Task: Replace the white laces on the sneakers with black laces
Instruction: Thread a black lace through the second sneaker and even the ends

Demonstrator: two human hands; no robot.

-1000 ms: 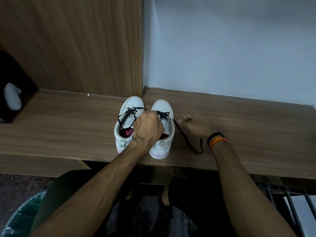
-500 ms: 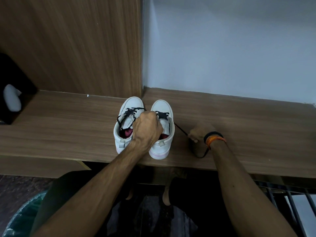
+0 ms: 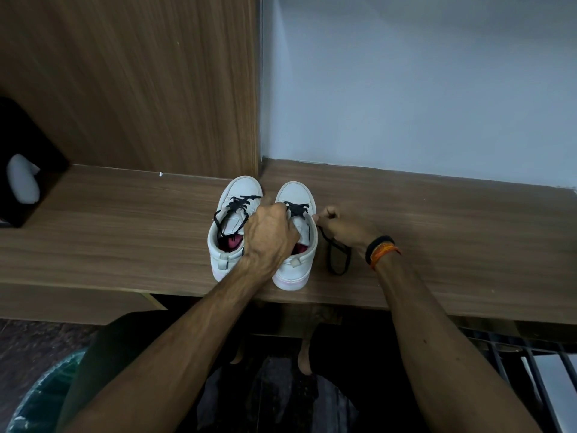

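Observation:
Two white sneakers stand side by side on a wooden shelf (image 3: 125, 232), toes pointing away from me. The left sneaker (image 3: 232, 214) carries a black lace through its eyelets. Over the right sneaker (image 3: 296, 264) my left hand (image 3: 270, 235) is curled, gripping its tongue and lace area. At that shoe's right edge my right hand (image 3: 340, 226) pinches the black lace (image 3: 335, 254). The lace's free end loops on the shelf below my right wrist.
A wooden panel (image 3: 140, 89) and a pale wall (image 3: 406, 89) rise right behind the shelf. A dark box with a white object (image 3: 22, 182) sits at the far left. A green bin (image 3: 40, 398) stands on the floor at lower left.
My right hand pulled the lace out to the right and toward me, then came back to the right sneaker's edge. My left hand stayed on the shoe.

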